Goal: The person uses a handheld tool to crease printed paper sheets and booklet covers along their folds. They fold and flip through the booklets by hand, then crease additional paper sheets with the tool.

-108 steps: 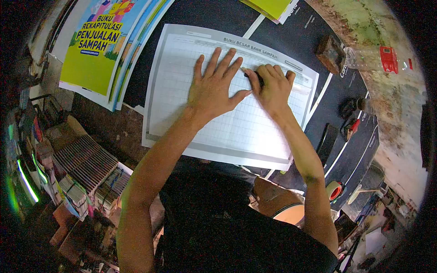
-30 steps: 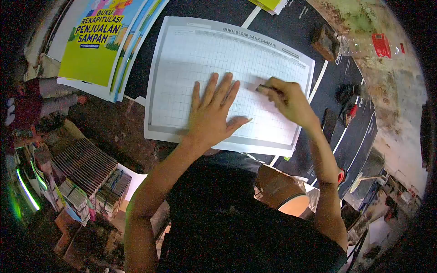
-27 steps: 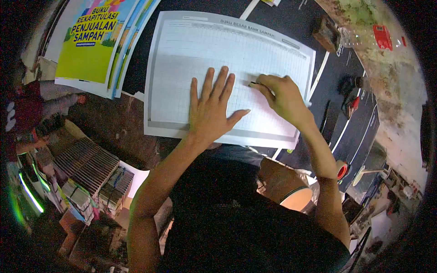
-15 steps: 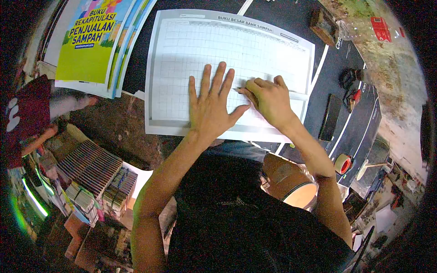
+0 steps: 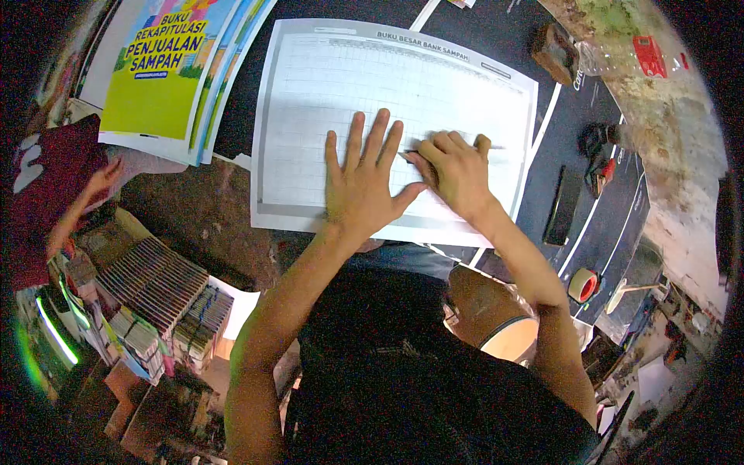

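A large white printed sheet with a grid (image 5: pixel 333 85), headed "BUKU BESAR BANK SAMPAH", lies on the black table. My left hand (image 5: pixel 364 178) rests flat on its lower middle, fingers spread and pointing up the page. Just to the right, my right hand (image 5: pixel 457 170) is closed with its knuckles raised, low over the same sheet. A small dark pointed tip (image 5: pixel 405 156) pokes out at its thumb side, close to my left fingers. The rest of that object is hidden inside the fist, so its kind is unclear.
Printed booklets (image 5: pixel 159 85) lie at the upper left. Toward the right are a dark block (image 5: pixel 554 53), a black phone-like slab (image 5: pixel 563 203), a red-handled tool (image 5: pixel 603 174) and a tape roll (image 5: pixel 583 285). Another person's hand (image 5: pixel 101 180) shows at left above bundled stacks (image 5: pixel 155 287).
My right hand has shifted slightly down, its fingers curled a little differently. My left hand stays spread on the sheet. The other person's arm at left has drawn back. The view has shifted slightly.
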Action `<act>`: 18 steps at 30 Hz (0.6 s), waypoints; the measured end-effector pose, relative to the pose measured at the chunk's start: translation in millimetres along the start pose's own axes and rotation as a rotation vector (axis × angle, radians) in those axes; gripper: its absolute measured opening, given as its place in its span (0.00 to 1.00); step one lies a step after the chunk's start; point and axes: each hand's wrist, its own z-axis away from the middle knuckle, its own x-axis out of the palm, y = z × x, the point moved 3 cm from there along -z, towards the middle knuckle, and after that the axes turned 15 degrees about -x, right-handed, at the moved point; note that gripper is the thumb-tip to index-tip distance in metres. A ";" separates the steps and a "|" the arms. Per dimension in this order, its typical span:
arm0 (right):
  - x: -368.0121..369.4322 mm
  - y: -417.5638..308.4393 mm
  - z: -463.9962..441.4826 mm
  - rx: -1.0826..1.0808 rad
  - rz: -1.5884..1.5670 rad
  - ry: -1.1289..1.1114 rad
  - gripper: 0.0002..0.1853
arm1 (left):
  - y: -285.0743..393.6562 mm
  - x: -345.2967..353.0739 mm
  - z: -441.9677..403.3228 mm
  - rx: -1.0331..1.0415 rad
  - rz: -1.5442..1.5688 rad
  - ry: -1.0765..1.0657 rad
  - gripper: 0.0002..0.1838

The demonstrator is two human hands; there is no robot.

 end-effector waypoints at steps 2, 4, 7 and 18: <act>-2.1 4.8 -5.2 -0.032 -0.039 -0.014 0.12 | 0.0 -1.4 -2.3 0.005 -0.028 -0.001 0.50; -2.4 7.0 -7.9 -0.034 -0.062 -0.035 0.12 | 0.4 -2.8 -3.7 -0.002 -0.018 -0.014 0.50; -4.1 5.8 -5.9 -0.059 -0.111 -0.070 0.12 | 0.1 -2.2 -1.8 -0.011 -0.011 -0.027 0.50; -1.2 -2.4 -3.6 0.102 -0.035 0.022 0.15 | -1.2 -0.7 -2.8 -0.005 0.019 -0.023 0.52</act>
